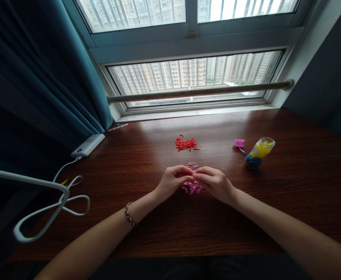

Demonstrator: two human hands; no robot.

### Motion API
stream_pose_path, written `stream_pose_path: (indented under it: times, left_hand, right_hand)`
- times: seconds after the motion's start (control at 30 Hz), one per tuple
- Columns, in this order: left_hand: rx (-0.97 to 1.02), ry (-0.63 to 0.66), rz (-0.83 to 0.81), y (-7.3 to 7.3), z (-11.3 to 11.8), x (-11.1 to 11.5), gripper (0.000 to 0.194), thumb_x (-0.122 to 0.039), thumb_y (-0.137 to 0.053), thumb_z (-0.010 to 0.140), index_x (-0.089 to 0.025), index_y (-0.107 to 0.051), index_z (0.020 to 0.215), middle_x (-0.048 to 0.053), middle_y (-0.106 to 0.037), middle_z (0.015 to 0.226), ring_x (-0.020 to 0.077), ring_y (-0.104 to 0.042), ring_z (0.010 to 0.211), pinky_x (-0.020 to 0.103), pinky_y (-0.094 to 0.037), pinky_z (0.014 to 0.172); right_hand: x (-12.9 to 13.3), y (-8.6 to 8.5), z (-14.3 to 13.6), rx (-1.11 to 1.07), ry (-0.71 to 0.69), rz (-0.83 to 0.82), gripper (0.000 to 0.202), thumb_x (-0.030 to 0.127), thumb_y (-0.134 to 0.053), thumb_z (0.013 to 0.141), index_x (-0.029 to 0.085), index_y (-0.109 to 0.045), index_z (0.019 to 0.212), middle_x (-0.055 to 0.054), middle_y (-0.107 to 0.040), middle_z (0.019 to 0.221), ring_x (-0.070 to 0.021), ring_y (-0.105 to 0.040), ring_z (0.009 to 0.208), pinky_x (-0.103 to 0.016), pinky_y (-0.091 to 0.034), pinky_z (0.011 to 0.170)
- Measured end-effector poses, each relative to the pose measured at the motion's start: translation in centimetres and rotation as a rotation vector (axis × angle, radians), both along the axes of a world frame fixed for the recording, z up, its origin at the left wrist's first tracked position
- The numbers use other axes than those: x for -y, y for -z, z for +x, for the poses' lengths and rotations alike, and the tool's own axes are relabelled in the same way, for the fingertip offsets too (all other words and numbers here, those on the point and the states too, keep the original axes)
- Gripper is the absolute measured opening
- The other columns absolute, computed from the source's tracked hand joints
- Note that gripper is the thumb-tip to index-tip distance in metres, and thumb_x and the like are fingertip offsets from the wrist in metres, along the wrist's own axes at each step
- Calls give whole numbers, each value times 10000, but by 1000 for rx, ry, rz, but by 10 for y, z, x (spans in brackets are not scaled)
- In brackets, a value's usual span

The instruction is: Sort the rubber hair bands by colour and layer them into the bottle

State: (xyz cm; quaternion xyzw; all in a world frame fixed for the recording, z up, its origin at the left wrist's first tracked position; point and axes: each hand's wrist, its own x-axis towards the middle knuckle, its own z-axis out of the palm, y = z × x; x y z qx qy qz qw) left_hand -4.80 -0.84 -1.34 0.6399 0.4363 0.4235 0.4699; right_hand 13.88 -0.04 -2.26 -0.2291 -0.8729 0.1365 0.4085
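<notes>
Over the middle of the desk, my left hand (174, 179) and my right hand (215, 182) meet at the fingertips. Both are closed in a pinch. A trace of pinkish red shows between the fingertips, but the thing itself is too small and covered to name. Right below the hands lies a loose pile of small pink loop-like pieces (192, 187). A few paler pink loops (192, 165) rest just beyond the fingers. Farther back sits a heap of small red pieces (187, 144).
At the right, a tilted-looking clear jar (259, 152) holds yellow and blue pieces, with a pink cap-like piece (239, 143) beside it. White cables (67, 198) loop at the left near a white box (88, 146). A window and rail (199, 92) border the dark wooden desk (147, 237).
</notes>
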Motion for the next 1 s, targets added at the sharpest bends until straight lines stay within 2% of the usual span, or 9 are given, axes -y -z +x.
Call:
stream_pose_path:
  times: [0.13,0.33,0.53,0.63,0.8,1.0]
  left_hand:
    - [78,-36,-115,-1,2,4,241,-290,-705,643,-115,-674,806,53,-684,767,157,-626,676,263,-526,645]
    - [256,-85,-286,3,4,9,265,-301,-724,622,-111,-671,799,59,-687,756,160,-631,657,269,-528,613]
    - [339,-55,-273,5,3,5,185,-239,-743,600,-113,-673,717,67,-675,815,152,-620,701,257,-518,628]
    - [325,-56,-250,7,2,4,185,-249,-739,604,-113,-673,709,71,-671,825,162,-617,721,270,-524,634]
    - [242,-30,-206,6,2,6,210,-276,-717,633,-103,-682,746,88,-671,844,177,-617,741,275,-526,639]
    - [193,-2,-216,1,0,8,238,-251,-712,641,-124,-677,839,64,-684,847,170,-631,726,260,-524,655]
  right_hand:
    - [1,-2,0,-87,4,-32,179,184,-493,836,196,-643,935,-73,-639,897,-142,-604,809,-256,-512,724]
    - [3,-5,-4,-217,51,-174,155,216,-538,811,222,-679,875,-45,-668,852,-137,-627,756,-248,-524,682]
    - [4,-4,-6,-270,53,-343,140,233,-620,754,216,-679,879,-44,-664,828,-144,-619,742,-247,-517,662]
    - [5,-5,-7,-272,56,-360,172,255,-637,737,218,-672,901,-50,-658,843,-154,-616,758,-262,-517,674]
    - [6,-7,-9,-299,70,-379,87,218,-608,749,209,-685,791,-46,-668,809,-153,-622,739,-266,-517,669]
    - [5,-9,-4,-409,91,-627,76,201,-629,702,169,-673,756,-43,-680,778,-159,-633,705,-256,-523,642]
